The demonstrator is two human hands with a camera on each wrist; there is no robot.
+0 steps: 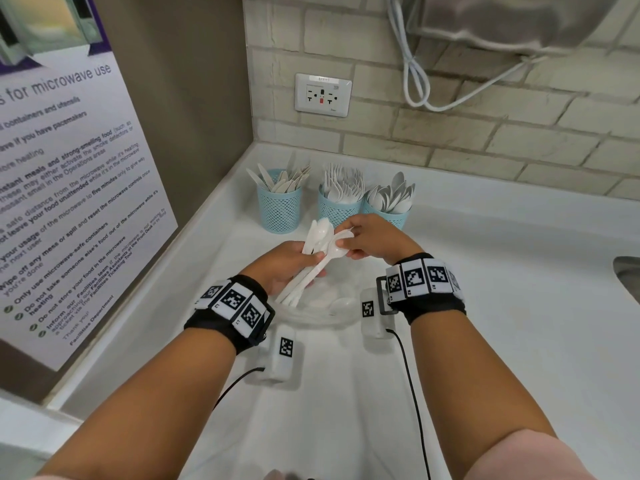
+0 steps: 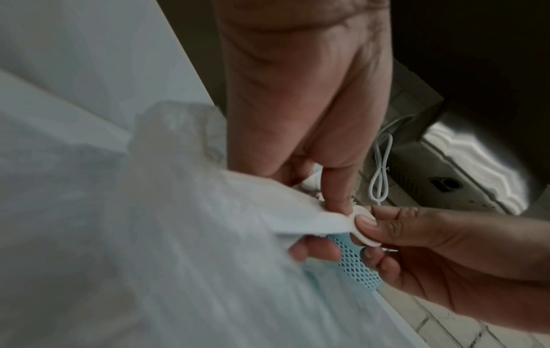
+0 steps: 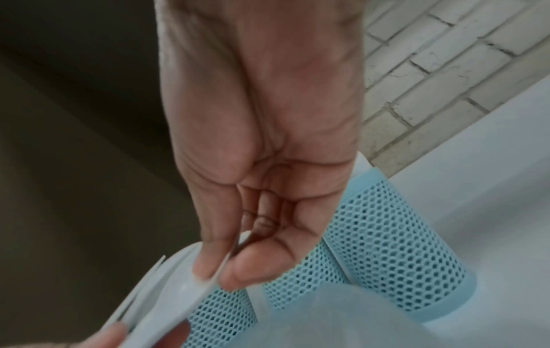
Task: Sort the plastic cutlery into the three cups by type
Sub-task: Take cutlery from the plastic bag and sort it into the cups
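Observation:
My left hand (image 1: 294,263) grips a bundle of white plastic spoons (image 1: 320,237) by their handles, bowls pointing up toward the cups. My right hand (image 1: 360,242) pinches the bowl of one spoon (image 3: 190,286) in that bundle between thumb and forefinger. Three light-blue mesh cups stand behind: the left cup (image 1: 278,207) holds knives, the middle cup (image 1: 337,209) forks, the right cup (image 1: 389,214) spoons. A clear plastic bag (image 1: 322,306) lies on the counter under my hands; more white cutlery shows dimly inside it.
The white counter (image 1: 485,306) meets a brick wall at the back, with a socket (image 1: 323,94) and a hanging white cable (image 1: 415,74). A poster (image 1: 62,188) covers the left wall. A sink edge (image 1: 628,278) shows far right.

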